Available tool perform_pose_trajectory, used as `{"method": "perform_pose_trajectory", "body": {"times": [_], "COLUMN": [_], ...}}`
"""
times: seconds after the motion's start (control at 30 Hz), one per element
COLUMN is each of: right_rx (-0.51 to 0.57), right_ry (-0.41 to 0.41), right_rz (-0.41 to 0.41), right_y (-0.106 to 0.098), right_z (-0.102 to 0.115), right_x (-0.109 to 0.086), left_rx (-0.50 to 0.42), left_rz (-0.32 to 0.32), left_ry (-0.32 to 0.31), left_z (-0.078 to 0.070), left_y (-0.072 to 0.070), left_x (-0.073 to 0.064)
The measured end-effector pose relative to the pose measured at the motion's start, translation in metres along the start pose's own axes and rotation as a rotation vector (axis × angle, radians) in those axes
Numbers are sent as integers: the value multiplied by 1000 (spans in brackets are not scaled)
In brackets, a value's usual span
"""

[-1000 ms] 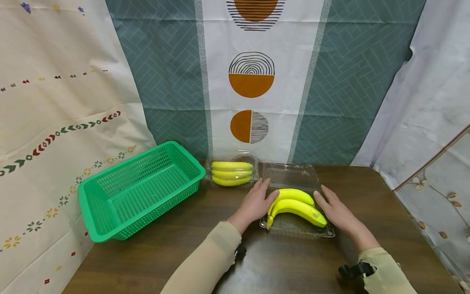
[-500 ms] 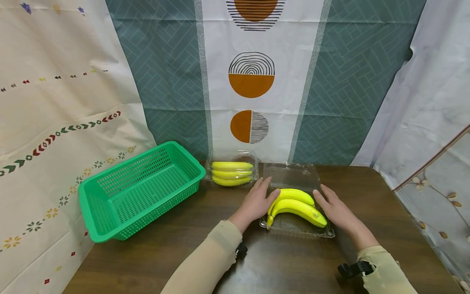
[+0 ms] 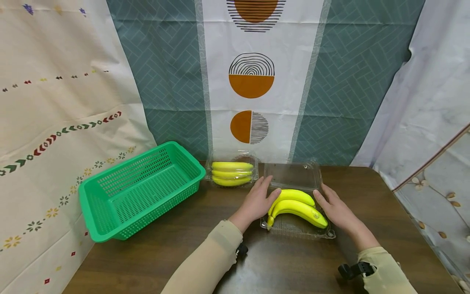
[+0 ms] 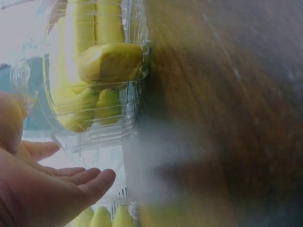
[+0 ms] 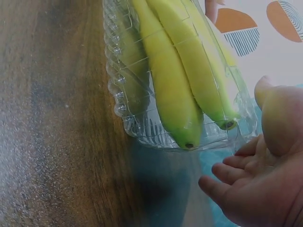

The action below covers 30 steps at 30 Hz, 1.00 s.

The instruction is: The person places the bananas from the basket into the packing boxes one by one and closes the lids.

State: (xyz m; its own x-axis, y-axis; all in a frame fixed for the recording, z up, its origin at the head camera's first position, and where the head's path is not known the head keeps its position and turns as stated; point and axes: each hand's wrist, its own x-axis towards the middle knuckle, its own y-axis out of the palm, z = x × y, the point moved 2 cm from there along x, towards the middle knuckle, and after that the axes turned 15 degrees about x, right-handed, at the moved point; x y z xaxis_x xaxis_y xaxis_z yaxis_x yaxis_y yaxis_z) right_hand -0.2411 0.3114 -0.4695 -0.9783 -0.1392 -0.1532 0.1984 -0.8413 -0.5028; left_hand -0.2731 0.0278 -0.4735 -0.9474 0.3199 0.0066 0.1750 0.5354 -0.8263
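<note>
A clear plastic clamshell box (image 3: 293, 232) lies unlatched on the table, with bananas (image 3: 299, 211) in its base. Its see-through lid (image 3: 291, 175) tilts up at the back. My left hand (image 3: 254, 205) is at the box's left side, fingers extended, thumb close to the bananas. Along the right side is my right hand (image 3: 338, 213), its fingers loosely extended. In the right wrist view, fingertips (image 5: 244, 153) reach the box's corner. The left wrist view shows fingers (image 4: 90, 182) just beyond the box's end; whether they touch it I cannot tell.
A second clear box (image 3: 232, 173) of bananas, lid over it, stands at the back by the curtain. To the left is a green plastic basket (image 3: 147, 212) with perforated walls. Brown wooden table (image 3: 191, 257) lies in front; patterned cloths hang behind and at both sides.
The box's lid has risen slightly at its back edge, more so on the right. Both hands stay almost where they were, and the bananas keep their place.
</note>
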Motion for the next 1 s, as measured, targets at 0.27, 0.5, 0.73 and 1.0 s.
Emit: {"method": "perform_pose_trajectory", "body": {"times": [0.27,0.5,0.73,1.0], "right_rx": [18,18,27,38], "right_ry": [21,34,21,5], "right_rz": [-12,-25,-35,-46], "right_y": [-1,-3,-5,-6], "right_z": [3,3,5,10], "right_x": [-1,-1,-2,-6], "left_rx": [-24,-44,-46,-50], "left_rz": [-19,-63,-88,-75], "left_ry": [15,41,52,35], "left_z": [0,0,-1,-2], "left_y": [-1,-3,-3,-4], "left_x": [0,0,0,0]}}
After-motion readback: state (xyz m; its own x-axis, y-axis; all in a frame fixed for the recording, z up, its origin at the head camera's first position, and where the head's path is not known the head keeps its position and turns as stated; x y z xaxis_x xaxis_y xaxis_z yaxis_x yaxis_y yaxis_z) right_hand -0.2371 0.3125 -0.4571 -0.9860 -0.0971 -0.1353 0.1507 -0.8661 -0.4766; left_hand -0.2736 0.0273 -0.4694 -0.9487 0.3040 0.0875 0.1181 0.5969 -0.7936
